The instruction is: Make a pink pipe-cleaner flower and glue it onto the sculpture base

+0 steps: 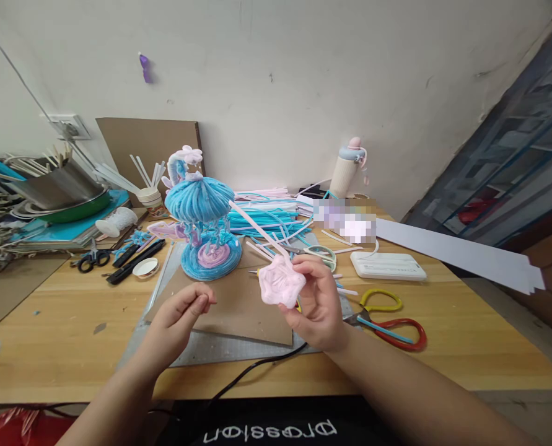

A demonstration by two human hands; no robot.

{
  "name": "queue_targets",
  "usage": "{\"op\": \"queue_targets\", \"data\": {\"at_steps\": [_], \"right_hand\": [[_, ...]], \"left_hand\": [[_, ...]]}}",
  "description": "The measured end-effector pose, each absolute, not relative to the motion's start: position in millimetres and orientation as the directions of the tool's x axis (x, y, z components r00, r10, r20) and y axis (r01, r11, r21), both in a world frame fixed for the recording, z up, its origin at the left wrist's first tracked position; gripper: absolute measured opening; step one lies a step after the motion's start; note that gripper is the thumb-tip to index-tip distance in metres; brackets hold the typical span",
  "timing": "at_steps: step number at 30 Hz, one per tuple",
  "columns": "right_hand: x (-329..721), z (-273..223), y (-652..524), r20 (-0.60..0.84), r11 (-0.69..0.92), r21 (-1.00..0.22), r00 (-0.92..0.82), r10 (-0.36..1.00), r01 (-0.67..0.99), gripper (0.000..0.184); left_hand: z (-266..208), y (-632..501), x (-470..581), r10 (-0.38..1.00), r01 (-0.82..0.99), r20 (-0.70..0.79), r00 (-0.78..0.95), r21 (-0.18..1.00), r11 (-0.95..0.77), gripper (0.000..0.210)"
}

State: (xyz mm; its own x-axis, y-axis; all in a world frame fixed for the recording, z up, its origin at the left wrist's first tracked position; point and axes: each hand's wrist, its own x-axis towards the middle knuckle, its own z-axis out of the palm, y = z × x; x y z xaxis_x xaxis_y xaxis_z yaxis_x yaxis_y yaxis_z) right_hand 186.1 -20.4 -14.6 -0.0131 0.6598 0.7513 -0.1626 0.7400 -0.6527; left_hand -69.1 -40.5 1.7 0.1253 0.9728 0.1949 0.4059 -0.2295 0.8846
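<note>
My right hand [319, 303] grips a pale pink flower [281, 282] shaped from pipe cleaner, with a loose pink stem running up and left from it. Its fingers pinch the flower's right edge. To the left, my left hand [183, 313] is closed, thumb against the bent fingers, above the front of a brown cardboard sheet [243, 319]; whether anything small is between the fingertips is hidden. Behind it stands a blue jellyfish-like pipe-cleaner figure [199, 198] on a round coiled blue base [189, 266] with a pink centre.
Red and yellow-handled scissors [401, 334] lie at right, below a white power bank [389, 266]. Blue pipe cleaners [266, 223] are heaped behind. A bottle [347, 167] stands by the wall. Black scissors [93, 257] and a white spool [116, 222] lie at left. A black cable [252, 365] crosses the front.
</note>
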Motion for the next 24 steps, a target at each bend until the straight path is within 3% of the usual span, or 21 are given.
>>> {"op": "queue_targets", "data": {"at_steps": [4, 8, 15, 24], "right_hand": [[186.1, -15.7, -20.4, 0.743, 0.737, -0.665, -0.011, 0.669, -0.123, 0.056], [186.0, -16.9, -19.7, 0.745, 0.741, -0.664, 0.001, 0.667, -0.106, 0.056], [186.6, -16.5, -20.5, 0.736, 0.731, -0.674, -0.015, 0.676, -0.110, 0.057], [187.1, -15.8, -20.4, 0.744, 0.737, -0.665, -0.021, 0.668, -0.120, 0.057]], "left_hand": [[-2.8, -39.9, -66.9, 0.989, 0.350, 0.107, 0.097, 0.927, -0.135, 0.020], [-1.8, -39.2, -62.6, 0.980, 0.262, 0.185, 0.074, 0.944, -0.198, 0.008], [2.0, -37.8, -59.6, 0.954, 0.149, 0.299, 0.026, 0.942, -0.299, 0.035], [-1.3, -40.2, -61.2, 0.970, 0.147, 0.241, 0.024, 0.959, -0.242, 0.020]]}}
